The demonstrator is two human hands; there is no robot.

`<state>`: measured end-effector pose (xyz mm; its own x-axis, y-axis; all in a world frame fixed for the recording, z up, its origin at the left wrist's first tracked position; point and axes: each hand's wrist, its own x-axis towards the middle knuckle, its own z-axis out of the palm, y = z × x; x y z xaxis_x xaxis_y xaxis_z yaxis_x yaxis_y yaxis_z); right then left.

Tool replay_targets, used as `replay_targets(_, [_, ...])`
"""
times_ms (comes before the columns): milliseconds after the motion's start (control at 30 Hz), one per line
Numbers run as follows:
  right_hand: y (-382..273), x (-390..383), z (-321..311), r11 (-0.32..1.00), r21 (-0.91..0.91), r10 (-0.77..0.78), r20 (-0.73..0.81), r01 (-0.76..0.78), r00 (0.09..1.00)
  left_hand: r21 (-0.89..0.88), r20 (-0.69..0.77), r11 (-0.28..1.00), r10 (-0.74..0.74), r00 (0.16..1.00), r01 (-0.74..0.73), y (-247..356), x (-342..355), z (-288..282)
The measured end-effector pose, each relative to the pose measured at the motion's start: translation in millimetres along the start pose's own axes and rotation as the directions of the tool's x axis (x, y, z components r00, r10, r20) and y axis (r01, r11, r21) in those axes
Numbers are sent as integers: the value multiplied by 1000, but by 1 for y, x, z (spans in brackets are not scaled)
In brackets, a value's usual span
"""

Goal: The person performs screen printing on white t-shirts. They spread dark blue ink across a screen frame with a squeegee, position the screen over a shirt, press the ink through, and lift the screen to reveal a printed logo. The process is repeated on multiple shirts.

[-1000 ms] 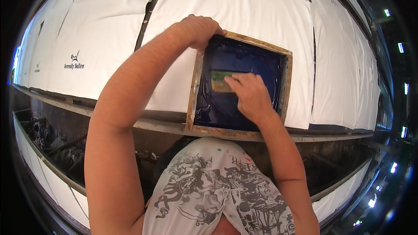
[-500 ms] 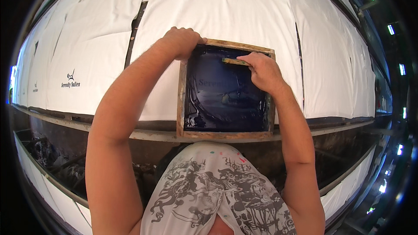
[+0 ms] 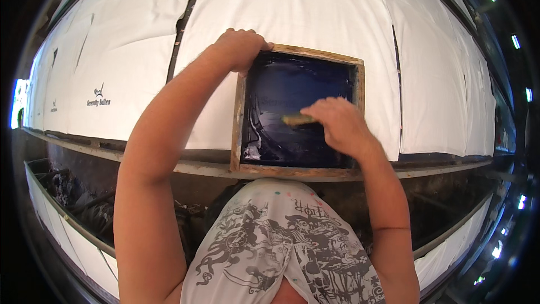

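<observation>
A wooden-framed printing screen (image 3: 360,87), coated with dark blue ink, lies on a white cloth (image 3: 281,11) at the near edge of a long table. My left hand (image 3: 243,48) grips the far left corner of its frame, fingers curled over the wood. Inside the frame, my right hand (image 3: 340,126) is closed on a squeegee (image 3: 299,119) with a pale yellowish wooden handle, over the middle of the ink. Its blade is hidden. Faint dark lettering shows through the mesh just beyond the squeegee. Thick wet ink gleams along the screen's left side.
More white cloths lie side by side along the table, with dark gaps between them. One cloth at the left bears a small dark printed emblem (image 3: 99,94). A metal rail (image 3: 208,170) runs along the near table edge, against my body. Behind me are further cloth-covered tables.
My right hand has drawn the squeegee toward me, from near the far side of the screen to its middle. The left hand keeps its hold on the frame corner.
</observation>
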<state>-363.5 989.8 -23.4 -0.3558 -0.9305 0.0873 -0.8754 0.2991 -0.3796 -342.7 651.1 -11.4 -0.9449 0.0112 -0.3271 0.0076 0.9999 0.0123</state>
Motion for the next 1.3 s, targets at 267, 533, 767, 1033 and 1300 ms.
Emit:
replay_targets(267, [-5, 57, 51, 985, -174, -23, -239, -20, 971, 48, 13, 999, -26, 1000, 25, 9, -2, -1])
replay_targets(533, [-42, -10, 52, 992, -96, -94, -151, 80, 984, 28, 42, 999, -32, 999, 31, 6, 0, 0])
replay_targets(767, [42, 33, -12, 990, -66, 117, -138, -127, 983, 42, 47, 999, -29, 998, 27, 11, 4, -8])
replay_targets(1033, [65, 34, 3, 991, -46, 112, -200, -123, 973, 45, 3, 997, -62, 998, 62, 9, 1, 0])
replay_targets(1300, [16, -39, 27, 991, -125, 22, -213, -49, 977, 32, -3, 996, -78, 997, 78, 13, -3, -2])
